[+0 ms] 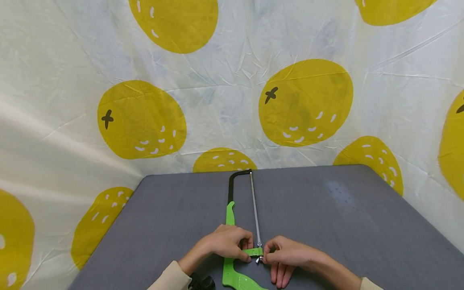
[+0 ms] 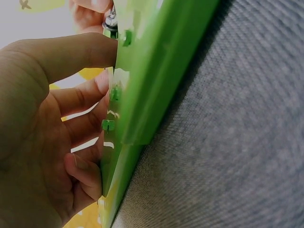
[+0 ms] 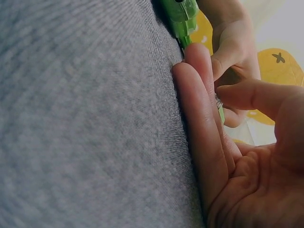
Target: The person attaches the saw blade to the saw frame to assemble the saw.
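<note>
A hacksaw (image 1: 230, 215) with a green handle and a black front frame lies on the grey surface, its handle toward me. Its thin silver blade (image 1: 254, 205) runs along the right side. My left hand (image 1: 229, 241) holds the green frame, thumb and fingers around the crosspiece; in the left wrist view, this hand (image 2: 38, 123) has its fingertips against the green part. At the blade's near end sits a small metal wing nut (image 1: 257, 260). My right hand (image 1: 290, 254) pinches there with thumb and index finger, the other fingers extended low along the cloth.
The grey table (image 1: 174, 209) carries the saw near its middle, with a pale patch (image 1: 338, 193) at the right. A white curtain (image 1: 224, 108) with yellow fruit prints hangs behind and along the sides. A black object (image 1: 201, 282) shows beside my left sleeve.
</note>
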Motion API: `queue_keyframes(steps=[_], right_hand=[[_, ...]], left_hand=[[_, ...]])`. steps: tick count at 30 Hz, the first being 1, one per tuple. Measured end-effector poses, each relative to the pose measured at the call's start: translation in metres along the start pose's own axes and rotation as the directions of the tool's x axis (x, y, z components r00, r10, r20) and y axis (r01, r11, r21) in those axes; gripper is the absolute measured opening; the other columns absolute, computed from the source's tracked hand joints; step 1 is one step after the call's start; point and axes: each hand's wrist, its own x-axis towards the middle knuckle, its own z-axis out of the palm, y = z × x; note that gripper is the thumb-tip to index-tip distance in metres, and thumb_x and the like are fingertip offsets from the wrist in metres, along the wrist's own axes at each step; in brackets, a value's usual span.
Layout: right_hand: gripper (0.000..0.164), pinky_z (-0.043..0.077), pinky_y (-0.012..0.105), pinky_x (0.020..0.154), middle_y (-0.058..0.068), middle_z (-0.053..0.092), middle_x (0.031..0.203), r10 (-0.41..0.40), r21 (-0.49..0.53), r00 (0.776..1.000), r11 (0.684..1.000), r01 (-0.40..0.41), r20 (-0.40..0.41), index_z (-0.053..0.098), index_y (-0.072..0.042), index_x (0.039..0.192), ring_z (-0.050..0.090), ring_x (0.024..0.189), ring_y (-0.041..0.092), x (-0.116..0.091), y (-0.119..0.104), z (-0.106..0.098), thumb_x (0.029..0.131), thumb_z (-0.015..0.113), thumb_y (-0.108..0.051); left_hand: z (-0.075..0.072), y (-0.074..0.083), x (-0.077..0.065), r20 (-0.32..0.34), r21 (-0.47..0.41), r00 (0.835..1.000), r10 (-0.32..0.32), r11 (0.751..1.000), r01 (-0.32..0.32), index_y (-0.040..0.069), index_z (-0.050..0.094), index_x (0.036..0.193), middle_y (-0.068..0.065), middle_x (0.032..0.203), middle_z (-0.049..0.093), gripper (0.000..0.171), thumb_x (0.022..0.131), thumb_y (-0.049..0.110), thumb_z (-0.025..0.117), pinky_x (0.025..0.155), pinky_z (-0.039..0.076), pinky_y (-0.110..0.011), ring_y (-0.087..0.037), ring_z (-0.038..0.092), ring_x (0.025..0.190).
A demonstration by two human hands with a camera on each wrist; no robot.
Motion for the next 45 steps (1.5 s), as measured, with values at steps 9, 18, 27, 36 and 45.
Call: queue_keyframes(steps=[9, 18, 27, 36, 45], right_hand=[[0.013, 0.054, 0.023, 0.047, 0.004, 0.07, 0.064, -0.003, 0.017, 1.0, 1.0, 0.003, 0.014, 0.062, -0.001, 0.099, 0.068, 0.05, 0.007, -0.0001, -0.0004, -0.0001, 0.099, 0.058, -0.013], [0.013, 0.055, 0.024, 0.048, 0.004, 0.071, 0.065, 0.002, 0.029, 1.0, 1.0, -0.003, 0.021, 0.06, 0.0, 0.101, 0.069, 0.05, 0.007, -0.0001, -0.0012, -0.0019, 0.099, 0.059, -0.012], [0.011, 0.055, 0.024, 0.047, 0.004, 0.071, 0.065, 0.013, 0.034, 1.0, 0.999, -0.014, 0.021, 0.06, -0.001, 0.099, 0.069, 0.051, 0.007, 0.0005, -0.0015, -0.002, 0.098, 0.06, -0.012], [0.01, 0.055, 0.024, 0.047, 0.004, 0.07, 0.065, 0.003, 0.027, 1.0, 1.0, -0.004, 0.02, 0.062, 0.0, 0.099, 0.069, 0.05, 0.007, 0.001, 0.0009, -0.0019, 0.096, 0.06, -0.01], [0.012, 0.055, 0.023, 0.047, 0.003, 0.07, 0.064, -0.014, 0.01, 1.0, 1.0, 0.014, 0.017, 0.063, 0.0, 0.099, 0.068, 0.05, 0.007, 0.0016, -0.0007, -0.0009, 0.094, 0.067, -0.011]], left_hand=[[0.0, -0.0001, -0.0005, 0.006, -0.016, 1.0, 0.001, 1.0, -0.001, 0.034, 0.065, 0.089, 0.022, 0.076, 0.059, 0.017, 0.087, 0.04, 0.081, 0.059, 0.043, -0.021, 0.003, 0.054, 0.063], [-0.0009, 0.0012, -0.0007, -0.002, -0.009, 1.0, 0.001, 1.0, -0.001, 0.034, 0.065, 0.089, 0.022, 0.076, 0.059, 0.018, 0.086, 0.04, 0.082, 0.059, 0.043, -0.021, 0.003, 0.054, 0.063], [-0.0017, 0.0021, -0.0007, -0.004, -0.002, 1.0, -0.002, 1.0, 0.002, 0.034, 0.065, 0.088, 0.022, 0.075, 0.059, 0.018, 0.086, 0.04, 0.082, 0.059, 0.043, -0.021, 0.003, 0.054, 0.063], [-0.0009, 0.0019, -0.0007, -0.001, 0.002, 1.0, -0.005, 1.0, 0.005, 0.035, 0.065, 0.089, 0.022, 0.076, 0.059, 0.017, 0.086, 0.04, 0.081, 0.06, 0.043, -0.021, 0.004, 0.054, 0.064], [-0.0002, 0.0018, -0.0011, -0.007, 0.0, 1.0, -0.004, 1.0, 0.004, 0.034, 0.065, 0.089, 0.022, 0.076, 0.059, 0.018, 0.086, 0.04, 0.081, 0.06, 0.043, -0.021, 0.004, 0.054, 0.064]])
